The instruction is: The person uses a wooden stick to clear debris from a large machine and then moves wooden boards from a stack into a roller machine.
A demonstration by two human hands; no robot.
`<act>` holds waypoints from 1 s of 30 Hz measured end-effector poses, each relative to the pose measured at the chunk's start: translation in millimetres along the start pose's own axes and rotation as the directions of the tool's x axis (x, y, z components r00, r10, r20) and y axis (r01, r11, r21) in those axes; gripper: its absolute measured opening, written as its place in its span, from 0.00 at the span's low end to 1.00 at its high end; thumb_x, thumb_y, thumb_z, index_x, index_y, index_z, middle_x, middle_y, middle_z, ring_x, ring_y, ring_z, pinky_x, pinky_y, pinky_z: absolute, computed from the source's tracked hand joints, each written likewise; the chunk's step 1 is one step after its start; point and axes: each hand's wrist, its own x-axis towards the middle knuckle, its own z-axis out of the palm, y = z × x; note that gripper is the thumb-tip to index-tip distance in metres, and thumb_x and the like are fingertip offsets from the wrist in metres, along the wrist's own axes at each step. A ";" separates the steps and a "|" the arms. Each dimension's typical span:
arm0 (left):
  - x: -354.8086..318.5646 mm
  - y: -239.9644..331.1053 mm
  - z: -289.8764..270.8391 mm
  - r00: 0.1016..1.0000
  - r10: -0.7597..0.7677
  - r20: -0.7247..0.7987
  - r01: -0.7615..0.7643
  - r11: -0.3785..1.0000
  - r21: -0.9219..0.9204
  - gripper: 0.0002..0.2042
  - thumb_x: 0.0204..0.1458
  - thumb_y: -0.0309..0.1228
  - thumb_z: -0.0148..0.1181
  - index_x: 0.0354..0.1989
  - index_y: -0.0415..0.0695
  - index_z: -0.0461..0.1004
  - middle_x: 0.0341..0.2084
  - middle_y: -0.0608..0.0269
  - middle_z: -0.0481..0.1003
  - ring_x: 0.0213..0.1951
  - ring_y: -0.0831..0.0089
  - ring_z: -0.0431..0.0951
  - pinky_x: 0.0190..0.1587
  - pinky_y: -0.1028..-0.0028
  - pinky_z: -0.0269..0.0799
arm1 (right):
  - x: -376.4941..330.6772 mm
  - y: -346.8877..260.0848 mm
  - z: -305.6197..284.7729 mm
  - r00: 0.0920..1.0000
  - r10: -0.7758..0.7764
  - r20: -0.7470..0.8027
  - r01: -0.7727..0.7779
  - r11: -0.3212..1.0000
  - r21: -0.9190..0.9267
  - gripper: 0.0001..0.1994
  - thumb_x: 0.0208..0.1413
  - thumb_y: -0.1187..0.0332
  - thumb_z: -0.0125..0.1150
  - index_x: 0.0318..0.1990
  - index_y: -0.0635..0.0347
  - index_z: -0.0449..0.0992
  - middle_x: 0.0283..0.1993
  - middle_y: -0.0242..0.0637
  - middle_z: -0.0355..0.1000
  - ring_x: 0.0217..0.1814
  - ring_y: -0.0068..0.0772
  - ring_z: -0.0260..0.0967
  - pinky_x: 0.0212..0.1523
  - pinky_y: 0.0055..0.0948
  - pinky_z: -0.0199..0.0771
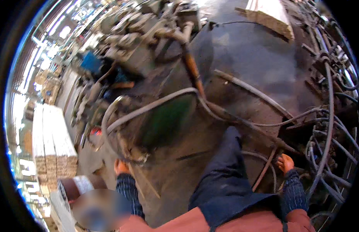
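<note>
"Hose [164, 99] anywhere near finished with?"
"Apparently not; it sprawls left of the frame's centre; what handling remains isn't clear."
"Each grip?"
"Left hand [120, 167], lower left, beside its loop; right hand [285, 163], lower right, fingers curled. I can't tell whether either grasps anything."

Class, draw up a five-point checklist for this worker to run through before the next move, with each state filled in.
1. Both hands in view: ok, left hand and right hand both show.
2. Left hand empty: cannot tell, its grasp is unclear.
3. Floor ahead free of trip hazards: not ok, a pale hose loops across.
4. Hoses at far right tidy: not ok, they overlap in a tangle.
5. Stacked boards apart from left hand: ok.
</note>
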 end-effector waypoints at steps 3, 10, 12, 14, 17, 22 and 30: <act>-53.6 -79.7 -10.3 0.944 -0.240 0.226 -0.282 -0.235 0.930 0.25 0.58 0.48 0.55 0.63 0.54 0.74 0.51 0.68 0.80 0.51 0.67 0.79 0.50 0.62 0.71 | 34.6 -57.2 43.2 0.987 -0.012 0.160 0.028 0.995 -0.096 0.23 0.65 0.52 0.58 0.60 0.57 0.72 0.49 0.35 0.77 0.38 0.26 0.74 0.35 0.27 0.73; -195.2 -88.8 141.6 0.735 -0.612 0.292 -0.112 0.316 0.942 0.22 0.56 0.45 0.59 0.57 0.51 0.76 0.45 0.65 0.79 0.47 0.64 0.79 0.46 0.60 0.72 | 151.6 -149.0 107.4 0.923 -0.271 0.272 0.352 0.881 -0.317 0.39 0.59 0.47 0.65 0.71 0.61 0.60 0.70 0.48 0.64 0.72 0.42 0.61 0.69 0.37 0.62; -216.8 -62.5 188.2 0.669 -0.676 0.309 0.092 0.488 0.868 0.20 0.55 0.43 0.60 0.54 0.50 0.77 0.42 0.63 0.79 0.45 0.63 0.79 0.44 0.60 0.73 | 151.9 -201.7 126.4 0.918 -0.276 0.284 0.386 0.786 -0.483 0.47 0.57 0.44 0.66 0.76 0.56 0.49 0.78 0.47 0.51 0.80 0.45 0.47 0.75 0.41 0.51; -223.0 -27.7 234.0 0.621 -0.699 0.356 0.203 0.582 0.788 0.18 0.55 0.42 0.62 0.52 0.48 0.78 0.39 0.62 0.79 0.43 0.63 0.79 0.42 0.60 0.74 | 145.0 -249.7 145.1 0.910 -0.358 0.208 0.413 0.749 -0.519 0.42 0.57 0.47 0.67 0.73 0.59 0.57 0.71 0.48 0.62 0.73 0.44 0.60 0.70 0.38 0.60; -206.6 20.4 310.5 0.615 -0.637 0.464 0.306 0.735 0.605 0.16 0.54 0.39 0.64 0.48 0.46 0.79 0.35 0.60 0.78 0.39 0.62 0.79 0.39 0.60 0.75 | 193.0 -276.7 145.2 0.904 -0.411 0.116 0.422 0.815 -0.398 0.40 0.57 0.47 0.65 0.71 0.61 0.60 0.72 0.48 0.62 0.73 0.47 0.59 0.70 0.40 0.61; -182.5 160.4 504.2 0.656 0.048 0.753 -0.182 0.979 0.096 0.20 0.58 0.30 0.63 0.58 0.37 0.73 0.57 0.46 0.74 0.55 0.62 0.76 0.56 0.68 0.73 | 268.3 -280.6 138.0 0.917 -0.395 0.054 0.367 0.784 -0.501 0.29 0.56 0.49 0.64 0.59 0.61 0.75 0.60 0.48 0.75 0.63 0.45 0.71 0.63 0.37 0.70; -248.6 488.7 778.8 0.369 0.419 0.830 -0.094 0.905 -0.415 0.28 0.57 0.21 0.58 0.68 0.34 0.60 0.62 0.42 0.69 0.66 0.55 0.68 0.67 0.62 0.64 | 405.6 -299.9 58.4 0.715 -0.251 0.652 0.653 -0.094 -0.752 0.13 0.46 0.65 0.64 0.38 0.59 0.76 0.39 0.52 0.75 0.47 0.57 0.74 0.51 0.46 0.75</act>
